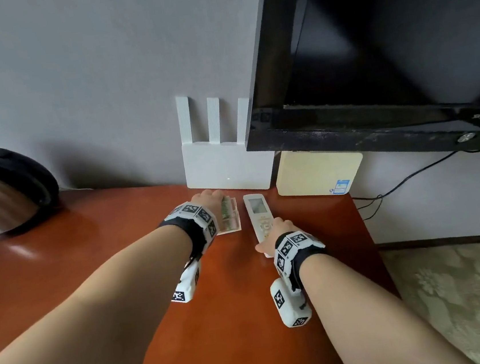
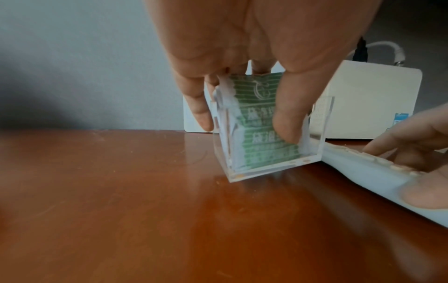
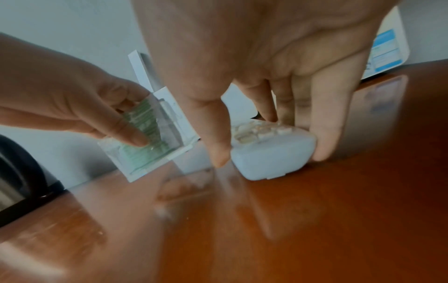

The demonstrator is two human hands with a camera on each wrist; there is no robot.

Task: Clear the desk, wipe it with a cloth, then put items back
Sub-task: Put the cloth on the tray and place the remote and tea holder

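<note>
A clear acrylic holder [image 1: 230,216] with green packets stands at the back of the red-brown desk [image 1: 106,257]. My left hand [image 1: 208,199] grips it from above; in the left wrist view the holder [image 2: 264,159] is tilted, with my left hand [image 2: 244,126] pinching it between thumb and fingers. Just right of it lies a white remote [image 1: 256,210]. My right hand [image 1: 277,233] grips its near end. In the right wrist view thumb and fingers of the right hand [image 3: 271,153] clasp the sides of the remote [image 3: 266,166], with the holder [image 3: 155,145] to its left.
A white router [image 1: 225,165] and a cream box [image 1: 318,173] lean on the wall behind both hands. A black TV [image 1: 383,60] hangs above right, with cables [image 1: 397,184] below it. A steel kettle [image 1: 0,191] stands far left. The desk ends at right over patterned carpet [image 1: 469,290].
</note>
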